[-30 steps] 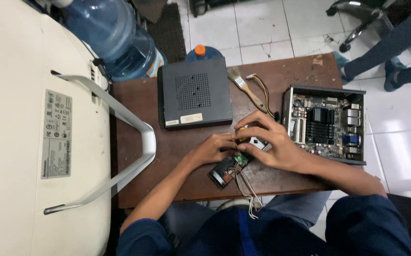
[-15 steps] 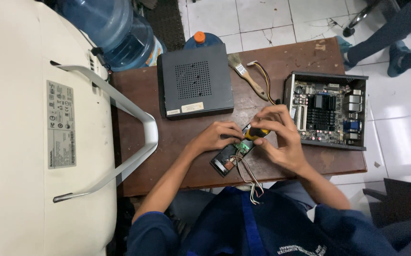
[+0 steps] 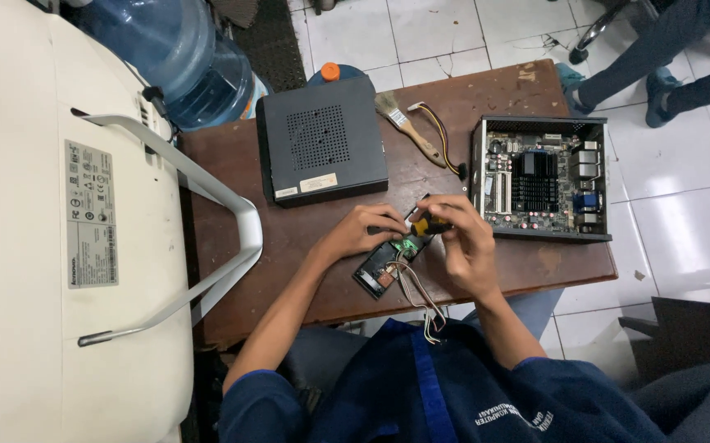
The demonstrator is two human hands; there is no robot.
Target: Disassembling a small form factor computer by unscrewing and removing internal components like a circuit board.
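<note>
A small black drive-like part (image 3: 381, 267) with a green circuit board and a bundle of thin wires (image 3: 417, 297) lies on the brown wooden table (image 3: 232, 238) in front of me. My left hand (image 3: 365, 227) rests its fingers on the part's far end and steadies it. My right hand (image 3: 463, 243) is closed around a screwdriver with a yellow and black handle (image 3: 423, 225), its tip at the part's top corner.
An open computer case with its mainboard (image 3: 541, 177) sits at the right. A closed black case (image 3: 320, 139) lies at the back, a brush (image 3: 408, 127) and cable beside it. A white monitor back (image 3: 52, 230) fills the left. Another person's legs (image 3: 666, 49) are at top right.
My head has shifted, so the table sits a little differently in view. My right hand has drawn slightly away from the left one, and the screwdriver handle now shows between them.
</note>
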